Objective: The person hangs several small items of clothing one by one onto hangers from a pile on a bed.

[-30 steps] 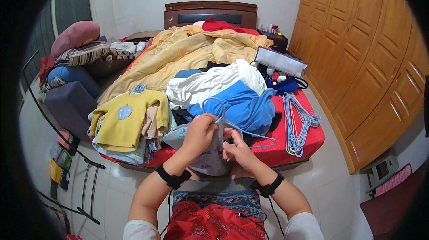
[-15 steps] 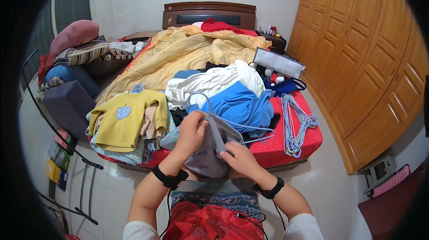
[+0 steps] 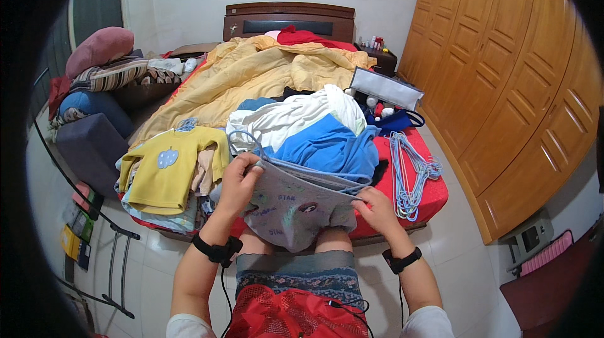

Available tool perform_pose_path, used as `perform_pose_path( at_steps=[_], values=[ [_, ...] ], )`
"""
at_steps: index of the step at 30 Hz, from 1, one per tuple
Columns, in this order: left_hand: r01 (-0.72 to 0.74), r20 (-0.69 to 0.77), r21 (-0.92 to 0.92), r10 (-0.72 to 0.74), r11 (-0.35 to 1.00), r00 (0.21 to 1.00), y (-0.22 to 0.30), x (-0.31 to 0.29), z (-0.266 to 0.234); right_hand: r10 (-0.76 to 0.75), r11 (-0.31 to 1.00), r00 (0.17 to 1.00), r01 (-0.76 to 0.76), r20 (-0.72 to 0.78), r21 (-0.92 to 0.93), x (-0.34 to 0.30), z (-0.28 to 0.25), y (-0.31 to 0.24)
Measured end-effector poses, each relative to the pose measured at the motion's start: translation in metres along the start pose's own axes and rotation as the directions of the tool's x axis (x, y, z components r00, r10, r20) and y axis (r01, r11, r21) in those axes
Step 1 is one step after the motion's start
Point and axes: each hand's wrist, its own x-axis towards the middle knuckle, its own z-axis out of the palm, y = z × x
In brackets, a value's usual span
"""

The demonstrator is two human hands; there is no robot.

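A grey garment with coloured prints and a waistband [image 3: 299, 209], which looks like underpants or shorts, is stretched wide in front of me. My left hand [image 3: 238, 184] pinches its upper left corner. My right hand [image 3: 379, 211] pinches the waistband's other end, lower and to the right. A light blue hanger [image 3: 246, 135] sits at the waistband, its hook sticking up near my left hand and its bar running along the top edge. How the hanger is fixed to the cloth is partly hidden. Just behind lies a blue garment [image 3: 327, 148] on a heap.
A yellow top [image 3: 157, 171] lies on a clothes stack at the bed's left corner. Several hangers [image 3: 410, 177] lie on the red sheet [image 3: 431, 203] at the right. White clothing [image 3: 302, 115] and a yellow quilt [image 3: 245, 74] are farther back. A black metal frame [image 3: 117, 269] stands left; wooden wardrobes [image 3: 503, 80] line the right.
My hands have moved apart, right hand outward to the right. The garment has gone from hanging bunched to spread flat, its prints showing. The view has shifted slightly.
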Motion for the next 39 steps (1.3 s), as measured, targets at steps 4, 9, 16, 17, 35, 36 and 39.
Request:
perform_pose_path(
  at_steps=[4,9,16,17,35,36,39],
  values=[
    [-0.249,0.064,0.224,0.240,0.942,0.969,0.001,0.000,-0.001,-0.057,0.996,0.998,0.055,-0.026,-0.071,0.006,-0.012,-0.003],
    [-0.339,0.061,0.385,0.343,0.858,0.937,0.011,-0.001,0.006,-0.261,0.958,0.950,0.276,-0.170,0.074,0.009,-0.003,-0.033],
    [-0.254,0.007,0.300,0.264,0.919,0.964,0.010,-0.002,0.003,-0.043,0.996,0.998,0.047,-0.054,0.071,0.012,0.005,0.018],
    [-0.256,0.017,0.305,0.264,0.917,0.965,0.010,-0.002,0.002,-0.016,0.992,1.000,0.014,0.016,0.122,0.015,0.008,0.019],
    [-0.285,0.092,0.321,0.269,0.903,0.959,0.022,-0.010,0.016,-0.037,0.980,0.992,0.013,-0.119,-0.201,0.043,0.044,-0.054],
    [-0.299,0.126,0.364,0.271,0.882,0.954,0.027,-0.010,0.012,-0.039,0.984,0.986,0.010,-0.160,-0.178,0.044,0.042,-0.053],
    [-0.320,0.169,0.447,0.272,0.835,0.947,0.039,-0.009,-0.008,-0.010,0.992,0.978,-0.017,-0.210,-0.127,0.043,0.027,-0.039]
  ],
)
